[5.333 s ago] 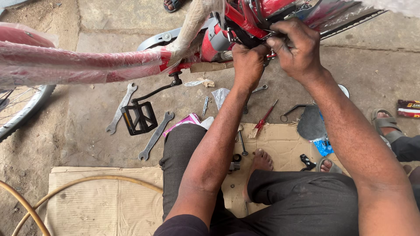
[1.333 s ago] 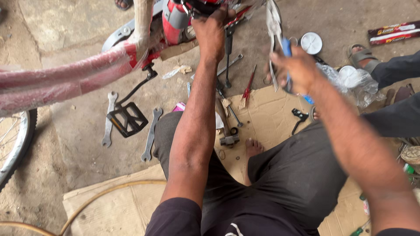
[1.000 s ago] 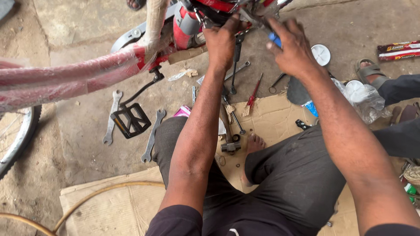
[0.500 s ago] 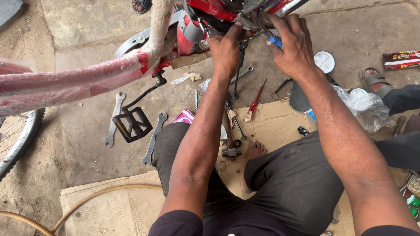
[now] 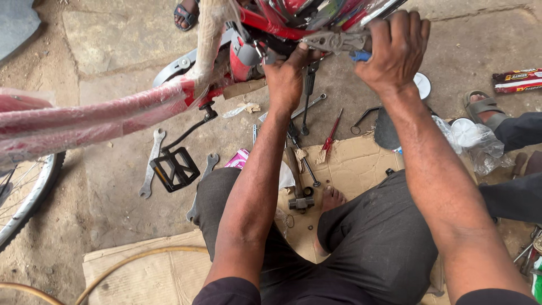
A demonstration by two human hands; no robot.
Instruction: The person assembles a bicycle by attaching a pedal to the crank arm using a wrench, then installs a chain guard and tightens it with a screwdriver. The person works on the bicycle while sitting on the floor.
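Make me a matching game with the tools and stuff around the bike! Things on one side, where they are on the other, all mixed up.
Things:
1. pliers
2. black pedal
3. red screwdriver
4. hammer

Places:
A. on the end of the crank, just above the concrete
B. lying partly on the cardboard, beside the bare foot
C. in the right hand, up at the red bike frame
D. on the ground, tip towards the bike, handle at the cardboard's edge

Pairs: 1-C, 2-A, 3-D, 4-B
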